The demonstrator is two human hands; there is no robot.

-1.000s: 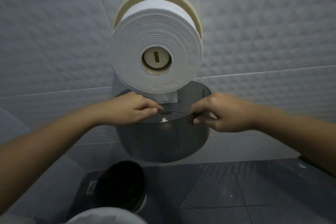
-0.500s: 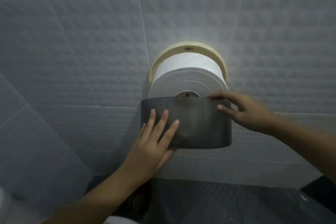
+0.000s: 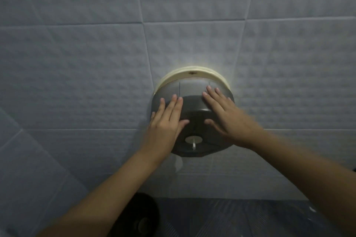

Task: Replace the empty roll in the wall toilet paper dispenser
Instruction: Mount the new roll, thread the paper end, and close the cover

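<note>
The round wall dispenser has a cream back ring (image 3: 192, 70) and a smoky dark cover (image 3: 194, 107) that stands closed against it. The white roll inside shows only faintly through the cover. A metal lock (image 3: 193, 140) sits low on the cover's front. A short tail of paper (image 3: 178, 163) hangs below the cover. My left hand (image 3: 166, 121) lies flat on the cover's left side, fingers spread. My right hand (image 3: 224, 113) lies flat on the right side, fingers spread. Neither hand holds anything.
Textured grey wall tiles (image 3: 86, 63) surround the dispenser. A dark round object (image 3: 142, 217) sits on the dark ribbed floor (image 3: 231, 221) below.
The cover swung up from hanging open below the roll to fully closed over it. Both hands went from gripping its rim to pressing flat on its front. The view tilted upward.
</note>
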